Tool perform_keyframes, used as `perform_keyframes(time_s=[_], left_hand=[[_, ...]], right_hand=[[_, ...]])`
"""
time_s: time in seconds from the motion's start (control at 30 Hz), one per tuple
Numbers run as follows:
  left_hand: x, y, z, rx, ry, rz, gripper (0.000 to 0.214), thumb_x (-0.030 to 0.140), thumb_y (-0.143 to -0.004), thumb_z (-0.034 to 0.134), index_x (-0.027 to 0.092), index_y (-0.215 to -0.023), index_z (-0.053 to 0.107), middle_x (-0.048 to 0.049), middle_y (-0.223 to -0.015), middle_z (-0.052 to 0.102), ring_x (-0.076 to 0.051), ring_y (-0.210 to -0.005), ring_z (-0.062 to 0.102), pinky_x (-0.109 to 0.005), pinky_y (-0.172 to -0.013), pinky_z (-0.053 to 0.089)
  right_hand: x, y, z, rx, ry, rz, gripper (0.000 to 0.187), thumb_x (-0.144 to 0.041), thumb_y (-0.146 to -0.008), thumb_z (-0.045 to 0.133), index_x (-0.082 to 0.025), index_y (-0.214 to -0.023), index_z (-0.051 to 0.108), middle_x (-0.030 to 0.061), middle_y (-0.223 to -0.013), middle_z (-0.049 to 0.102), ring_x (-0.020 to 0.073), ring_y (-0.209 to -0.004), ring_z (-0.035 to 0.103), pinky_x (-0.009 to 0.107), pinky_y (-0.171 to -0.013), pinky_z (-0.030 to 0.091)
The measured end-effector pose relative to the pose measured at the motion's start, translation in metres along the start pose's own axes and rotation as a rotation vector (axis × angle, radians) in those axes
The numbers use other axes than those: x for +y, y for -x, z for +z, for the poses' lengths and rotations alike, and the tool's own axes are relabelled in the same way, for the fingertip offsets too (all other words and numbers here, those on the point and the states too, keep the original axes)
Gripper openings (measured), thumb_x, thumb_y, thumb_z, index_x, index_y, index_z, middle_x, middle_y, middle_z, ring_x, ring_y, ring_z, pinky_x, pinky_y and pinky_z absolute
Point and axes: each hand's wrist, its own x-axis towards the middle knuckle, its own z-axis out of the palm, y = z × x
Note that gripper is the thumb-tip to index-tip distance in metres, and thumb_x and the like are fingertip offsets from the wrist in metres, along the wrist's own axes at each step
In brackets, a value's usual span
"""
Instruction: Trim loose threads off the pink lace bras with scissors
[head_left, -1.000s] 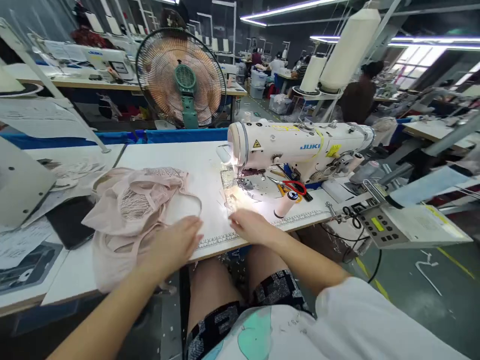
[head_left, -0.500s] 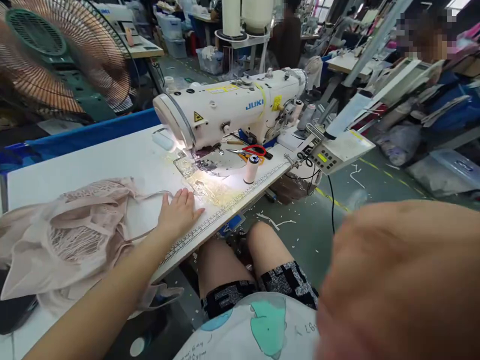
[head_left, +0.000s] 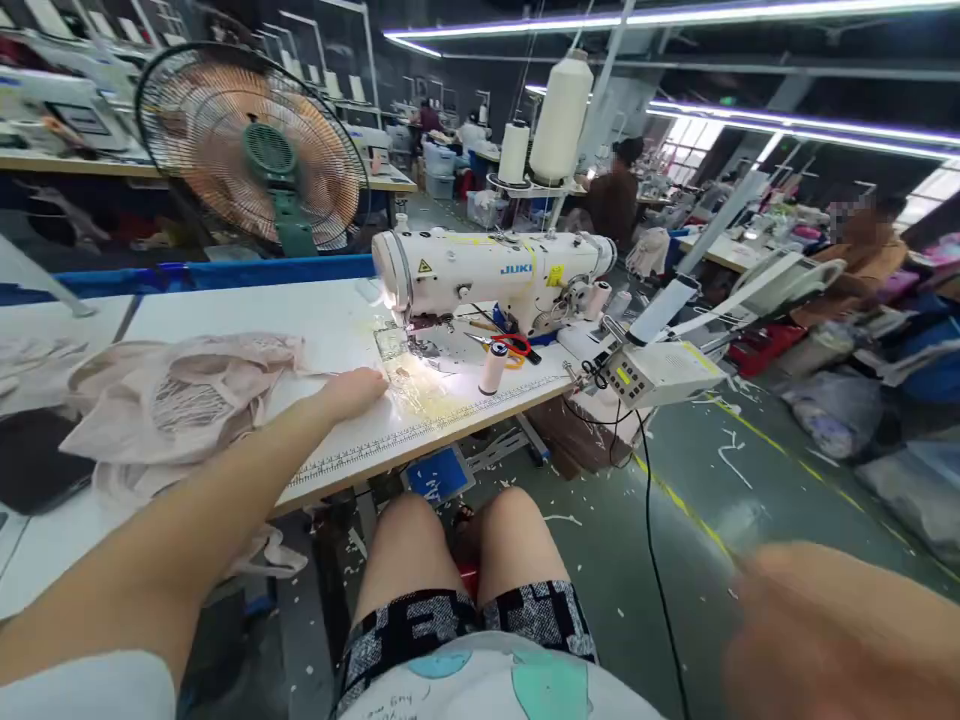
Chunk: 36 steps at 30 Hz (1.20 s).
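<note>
My left hand [head_left: 354,386] lies flat and open on the white sewing table [head_left: 247,310], fingers stretched toward the lit needle area of the white JUKI sewing machine [head_left: 487,270]. A heap of pale pink lace garments [head_left: 172,400] sits just left of that hand, and a thin strap runs from the heap toward the fingers. My right hand [head_left: 825,630] is a blurred shape low at the right, off the table and above the floor; its fingers are smeared. A small thread spool [head_left: 493,368] and red-handled scissors [head_left: 514,347] lie on the machine bed.
A large fan [head_left: 255,150] stands behind the table. The machine's control box [head_left: 652,372] juts out at the table's right end, with a cable hanging to the floor. Big thread cones [head_left: 559,115] rise behind the machine. Other people sit at far benches. Thread scraps litter the floor.
My right hand left the table edge and swung out to the lower right. My left hand slid forward toward the needle plate. The view swung right, then pulled back.
</note>
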Motion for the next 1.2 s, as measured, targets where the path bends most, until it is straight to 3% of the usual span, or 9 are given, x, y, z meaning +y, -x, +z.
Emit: perform_keyframes(time_s=[0.07,0.2,0.43,0.57,0.7,0.83,0.93,1.0,1.2], left_hand=[[0.001,-0.004,-0.002,-0.043,0.007,-0.011,0.024,0.009,-0.074,0.042,0.014,-0.073,0.065,-0.0148,-0.087,0.065,-0.027,-0.092,0.057,-0.032,-0.073,0.044],[0.006,-0.009,-0.006,-0.127,-0.013,-0.025,0.020,0.008,-0.070,0.046,0.012,-0.074,0.065,-0.0167,-0.090,0.065,-0.028,-0.092,0.056,-0.033,-0.076,0.044],[0.011,0.000,-0.012,-0.173,-0.029,0.005,0.023,0.014,-0.075,0.041,0.012,-0.077,0.063,-0.0155,-0.090,0.064,-0.026,-0.086,0.059,-0.033,-0.071,0.045],[0.011,0.010,-0.008,-0.129,-0.011,-0.013,0.024,0.017,-0.079,0.037,0.012,-0.082,0.060,-0.0152,-0.090,0.064,-0.026,-0.084,0.061,-0.033,-0.068,0.045],[0.015,0.016,-0.012,-0.080,-0.010,-0.033,0.022,0.016,-0.080,0.034,0.013,-0.082,0.056,-0.0137,-0.083,0.065,-0.025,-0.074,0.062,-0.032,-0.061,0.044],[0.022,0.017,-0.020,-0.020,-0.013,0.037,0.019,0.015,-0.080,0.035,0.014,-0.077,0.054,-0.0122,-0.075,0.064,-0.024,-0.067,0.061,-0.032,-0.057,0.043],[0.027,0.011,-0.023,0.050,0.021,0.111,0.021,0.015,-0.080,0.033,0.015,-0.074,0.052,-0.0121,-0.073,0.062,-0.025,-0.068,0.060,-0.034,-0.058,0.043],[0.032,0.004,-0.024,0.097,0.070,0.151,0.021,0.017,-0.081,0.032,0.016,-0.073,0.051,-0.0118,-0.073,0.061,-0.025,-0.070,0.059,-0.034,-0.060,0.043],[0.050,-0.027,-0.021,0.317,0.428,0.165,0.024,0.034,-0.083,0.036,0.017,-0.091,0.050,-0.0101,-0.095,0.060,-0.022,-0.087,0.058,-0.036,-0.076,0.046]], right_hand=[[0.022,-0.027,0.011,-0.002,-0.090,-0.056,0.029,-0.035,-0.089,0.037,-0.034,-0.117,0.048,-0.0002,-0.070,0.064,0.0109,-0.066,0.060,0.026,-0.061,0.048],[0.062,-0.055,0.055,-0.122,-0.226,0.070,0.022,-0.024,-0.086,0.045,-0.021,-0.103,0.058,0.0022,-0.075,0.065,0.0105,-0.066,0.058,0.022,-0.059,0.045],[0.090,-0.079,0.100,-0.372,-0.120,0.170,0.020,-0.025,-0.082,0.048,-0.017,-0.091,0.063,0.0049,-0.082,0.066,0.0139,-0.074,0.059,0.024,-0.066,0.044],[0.105,-0.138,0.137,-0.274,-0.070,0.171,0.021,-0.023,-0.080,0.049,-0.014,-0.094,0.062,0.0079,-0.091,0.064,0.0164,-0.082,0.059,0.028,-0.074,0.046],[0.119,-0.210,0.185,-0.149,-0.153,0.334,0.038,-0.023,-0.079,0.052,-0.017,-0.117,0.049,0.0108,-0.126,0.048,0.0150,-0.088,0.059,0.030,-0.085,0.044],[0.126,-0.255,0.211,-0.146,-0.202,0.390,0.037,-0.026,-0.079,0.053,-0.017,-0.115,0.048,0.0088,-0.112,0.059,0.0136,-0.076,0.063,0.027,-0.072,0.048],[0.129,-0.260,0.213,-0.124,-0.196,0.407,0.014,-0.023,-0.083,0.048,-0.017,-0.092,0.057,0.0015,-0.080,0.066,0.0107,-0.070,0.064,0.021,-0.064,0.046],[0.131,-0.256,0.206,-0.098,-0.164,0.415,0.013,-0.020,-0.085,0.044,-0.018,-0.082,0.057,-0.0018,-0.068,0.064,0.0086,-0.066,0.063,0.018,-0.061,0.044],[0.137,-0.232,0.135,0.024,0.098,0.415,0.011,-0.019,-0.083,0.044,-0.018,-0.080,0.054,0.0029,-0.085,0.062,0.0151,-0.086,0.057,0.024,-0.070,0.040]])
